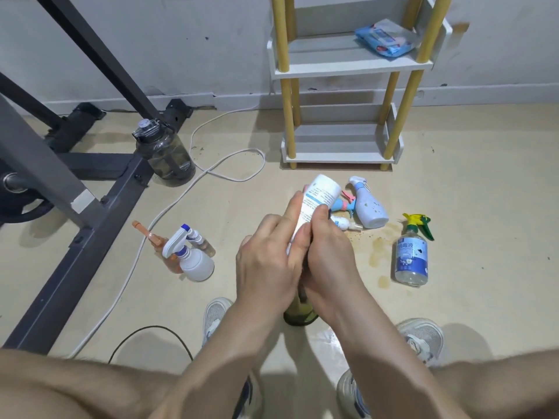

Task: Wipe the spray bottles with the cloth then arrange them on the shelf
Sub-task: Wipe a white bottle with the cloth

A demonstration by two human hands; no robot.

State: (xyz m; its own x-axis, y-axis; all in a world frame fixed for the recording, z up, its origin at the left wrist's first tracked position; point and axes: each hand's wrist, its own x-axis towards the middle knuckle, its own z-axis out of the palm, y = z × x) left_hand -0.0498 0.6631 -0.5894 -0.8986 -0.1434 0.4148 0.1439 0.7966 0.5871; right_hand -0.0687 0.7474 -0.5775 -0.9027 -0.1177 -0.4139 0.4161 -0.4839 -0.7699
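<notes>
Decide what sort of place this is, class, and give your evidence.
Probably a home workout room: a dark exercise-machine frame with a weight plate, a large water jug beside it, and a small shelf against the wall.

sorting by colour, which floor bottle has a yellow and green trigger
The clear blue-labelled bottle standing alone on the right; no other bottle has that trigger colouring.

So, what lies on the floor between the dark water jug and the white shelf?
In the head view, a loop of white cable lies between the water jug and the shelf; the remaining floor there is bare.
</notes>
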